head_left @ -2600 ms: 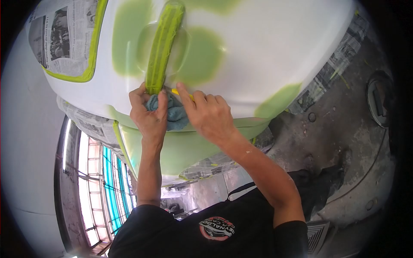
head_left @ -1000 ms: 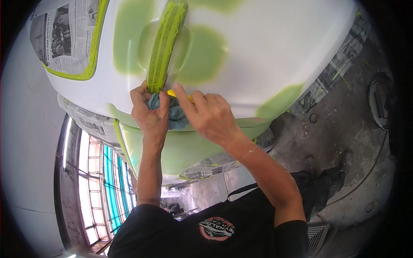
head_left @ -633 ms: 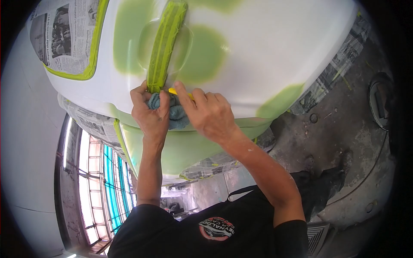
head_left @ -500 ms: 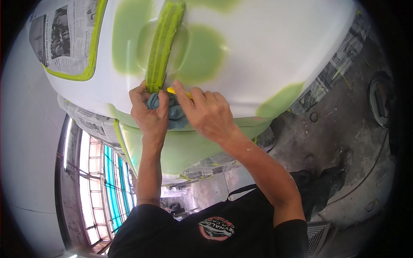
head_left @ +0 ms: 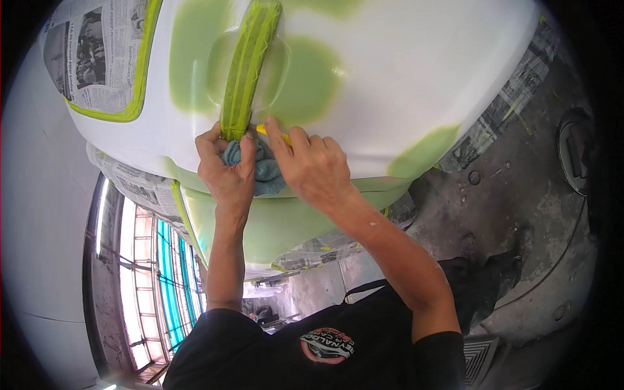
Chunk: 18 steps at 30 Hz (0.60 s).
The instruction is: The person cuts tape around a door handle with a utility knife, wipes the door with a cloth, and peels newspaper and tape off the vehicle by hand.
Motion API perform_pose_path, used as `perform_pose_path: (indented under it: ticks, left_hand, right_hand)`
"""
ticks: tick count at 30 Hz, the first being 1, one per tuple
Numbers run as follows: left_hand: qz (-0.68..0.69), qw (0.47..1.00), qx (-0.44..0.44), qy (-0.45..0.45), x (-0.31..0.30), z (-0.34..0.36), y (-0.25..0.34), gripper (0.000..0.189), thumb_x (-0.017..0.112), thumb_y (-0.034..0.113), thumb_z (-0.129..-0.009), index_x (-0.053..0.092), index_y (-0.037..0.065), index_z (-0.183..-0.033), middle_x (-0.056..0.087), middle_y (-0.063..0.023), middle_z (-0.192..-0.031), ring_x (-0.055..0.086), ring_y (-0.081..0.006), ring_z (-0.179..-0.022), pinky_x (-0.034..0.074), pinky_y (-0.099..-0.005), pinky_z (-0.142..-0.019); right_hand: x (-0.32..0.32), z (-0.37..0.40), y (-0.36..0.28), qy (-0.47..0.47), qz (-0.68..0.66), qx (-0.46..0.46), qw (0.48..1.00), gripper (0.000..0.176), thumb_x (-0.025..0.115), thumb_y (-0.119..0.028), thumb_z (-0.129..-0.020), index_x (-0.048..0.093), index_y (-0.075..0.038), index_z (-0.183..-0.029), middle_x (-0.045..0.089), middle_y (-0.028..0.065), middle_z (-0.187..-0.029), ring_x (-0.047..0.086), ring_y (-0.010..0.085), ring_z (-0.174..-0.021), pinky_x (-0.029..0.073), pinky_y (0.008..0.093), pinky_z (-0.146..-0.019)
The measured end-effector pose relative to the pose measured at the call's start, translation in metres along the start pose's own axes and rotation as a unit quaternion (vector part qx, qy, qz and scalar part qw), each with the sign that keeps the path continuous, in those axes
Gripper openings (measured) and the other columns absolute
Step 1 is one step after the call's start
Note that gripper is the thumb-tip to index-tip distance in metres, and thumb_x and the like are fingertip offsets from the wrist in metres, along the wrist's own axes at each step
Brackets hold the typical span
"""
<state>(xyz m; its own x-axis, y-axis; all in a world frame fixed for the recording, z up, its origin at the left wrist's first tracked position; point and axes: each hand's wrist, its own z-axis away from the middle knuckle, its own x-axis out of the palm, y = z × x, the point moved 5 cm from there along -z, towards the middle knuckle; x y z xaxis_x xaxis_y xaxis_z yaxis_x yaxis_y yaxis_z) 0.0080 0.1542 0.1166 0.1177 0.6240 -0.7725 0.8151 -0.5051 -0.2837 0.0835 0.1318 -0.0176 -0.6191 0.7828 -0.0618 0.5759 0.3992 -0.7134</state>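
Note:
A strip of yellow-green masking tape (head_left: 248,68) covers the door handle of a car body panel (head_left: 396,71), white with green patches. My left hand (head_left: 224,170) is closed around a crumpled blue-grey cloth (head_left: 268,177), its thumb and fingertips at the lower end of the taped handle. My right hand (head_left: 315,166) is closed on a slim yellow cutter (head_left: 262,129), whose tip points at the tape's lower right edge. Most of the cutter is hidden under my fingers, and its blade is too small to make out.
Newspaper (head_left: 97,58) bordered with tape covers the window at upper left. More newspaper (head_left: 478,133) hangs along the panel's right edge. On the concrete floor (head_left: 455,201) at right are a round dark object (head_left: 575,151) and a thin hose or cable (head_left: 552,266).
My right hand and the yellow cutter have shifted slightly up along the tape's edge. My left hand stays in place with the cloth.

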Motion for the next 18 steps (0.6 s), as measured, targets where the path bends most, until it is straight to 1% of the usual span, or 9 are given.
perform_pose_path:
  ticks: [8, 9, 11, 12, 15, 17, 18]
  left_hand:
    - [-0.007, 1.0, 0.01, 0.003, 0.001, 0.0, -0.001, 0.036, 0.079, 0.011, -0.089, 0.061, -0.002, -0.118, 0.056, -0.0001, -0.076, 0.05, -0.0072, -0.069, 0.045, -0.0232, -0.066]
    - [-0.002, 1.0, -0.003, 0.0, 0.001, 0.0, -0.002, 0.036, 0.079, 0.011, -0.09, 0.061, -0.002, -0.118, 0.056, -0.0004, -0.076, 0.05, -0.0079, -0.069, 0.046, -0.0239, -0.066]
    - [0.012, 0.999, -0.03, -0.002, 0.0, 0.001, -0.001, 0.036, 0.078, 0.012, -0.09, 0.061, -0.003, -0.119, 0.056, -0.0012, -0.076, 0.051, -0.0094, -0.07, 0.047, -0.0254, -0.067]
    - [0.006, 1.0, -0.027, -0.014, -0.001, 0.002, 0.0, 0.037, 0.079, 0.012, -0.089, 0.061, -0.003, -0.119, 0.056, -0.0019, -0.076, 0.052, -0.0107, -0.071, 0.047, -0.0266, -0.067]
    - [0.008, 0.999, -0.033, -0.007, -0.002, -0.002, -0.001, 0.04, 0.079, 0.012, -0.088, 0.061, -0.003, -0.12, 0.055, -0.0045, -0.076, 0.055, -0.0148, -0.073, 0.049, -0.03, -0.069]
    - [0.009, 0.998, -0.059, -0.01, -0.004, 0.0, 0.0, 0.041, 0.079, 0.012, -0.086, 0.061, -0.003, -0.12, 0.056, -0.0067, -0.077, 0.058, -0.0174, -0.075, 0.05, -0.0321, -0.07]
    - [0.013, 0.996, -0.082, -0.014, -0.004, 0.0, -0.001, 0.043, 0.08, 0.012, -0.084, 0.061, -0.002, -0.121, 0.058, -0.0089, -0.079, 0.061, -0.0199, -0.075, 0.051, -0.0333, -0.07]
  right_hand:
    - [0.004, -0.001, 0.001, -0.004, 0.032, 0.005, 0.999, 0.045, 0.064, -0.015, -0.086, 0.065, -0.004, -0.13, 0.056, 0.006, -0.081, 0.055, 0.0159, -0.054, 0.041, 0.0312, -0.051]
    - [0.004, -0.001, 0.001, -0.006, 0.038, 0.004, 0.999, 0.045, 0.064, -0.015, -0.086, 0.065, -0.004, -0.13, 0.056, 0.0061, -0.082, 0.055, 0.0161, -0.054, 0.041, 0.0313, -0.051]
    - [0.003, -0.001, 0.001, 0.001, 0.019, 0.017, 1.0, 0.051, 0.066, -0.013, -0.082, 0.065, -0.006, -0.133, 0.053, 0.0038, -0.079, 0.053, 0.0163, -0.055, 0.044, 0.0311, -0.051]
    - [0.001, -0.003, 0.002, 0.006, 0.013, 0.016, 1.0, 0.055, 0.067, -0.011, -0.08, 0.066, -0.007, -0.134, 0.052, 0.0026, -0.078, 0.052, 0.0165, -0.055, 0.045, 0.0309, -0.051]
    - [0.0, 0.005, 0.01, 0.031, 0.009, -0.03, 0.999, 0.056, 0.068, -0.009, -0.081, 0.064, -0.006, -0.137, 0.052, 0.0035, -0.079, 0.054, 0.0186, -0.059, 0.049, 0.0323, -0.054]
    - [-0.009, 0.016, 0.017, -0.01, 0.021, -0.043, 0.999, 0.053, 0.069, -0.006, -0.083, 0.064, -0.006, -0.135, 0.053, 0.0049, -0.081, 0.056, 0.0208, -0.063, 0.051, 0.034, -0.057]
    - [-0.016, 0.02, 0.018, -0.027, 0.013, -0.034, 0.999, 0.05, 0.068, -0.005, -0.084, 0.064, -0.005, -0.133, 0.054, 0.0059, -0.081, 0.057, 0.0221, -0.064, 0.051, 0.0351, -0.058]
